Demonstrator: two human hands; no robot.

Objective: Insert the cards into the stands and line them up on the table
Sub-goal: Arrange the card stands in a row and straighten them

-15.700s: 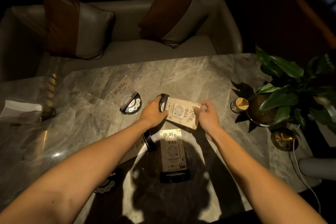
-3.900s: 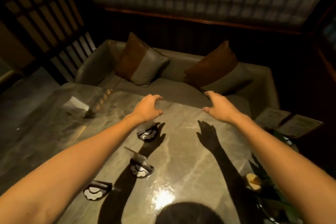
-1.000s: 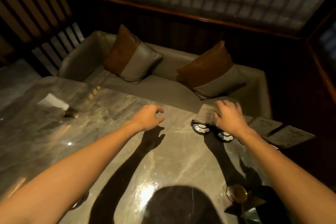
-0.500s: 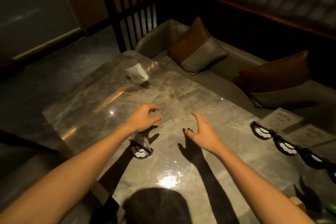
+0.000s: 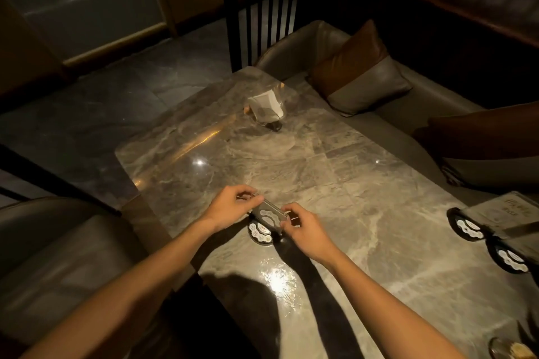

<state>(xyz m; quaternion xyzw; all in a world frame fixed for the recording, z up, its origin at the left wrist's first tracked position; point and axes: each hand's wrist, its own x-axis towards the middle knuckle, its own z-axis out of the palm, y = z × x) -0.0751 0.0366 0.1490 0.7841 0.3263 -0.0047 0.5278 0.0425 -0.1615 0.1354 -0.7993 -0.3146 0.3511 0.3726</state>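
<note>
Clear acrylic card [image 5: 267, 213] is spanning both grips, left hand [image 5: 230, 207] and right hand [image 5: 303, 226] pinching opposite ends, black stand [image 5: 260, 234] lying directly beneath.

I have one view only — the head camera, worn high and tilted steeply down over the marble table [image 5: 335, 183]. It faces across the table's length toward the grey sofa [image 5: 408, 114] and the slatted screen [image 5: 262, 9] at the far end. My forearms enter from the bottom edge, so the hands sit close, near centre — wide-angle bending shows at the edges.
</note>
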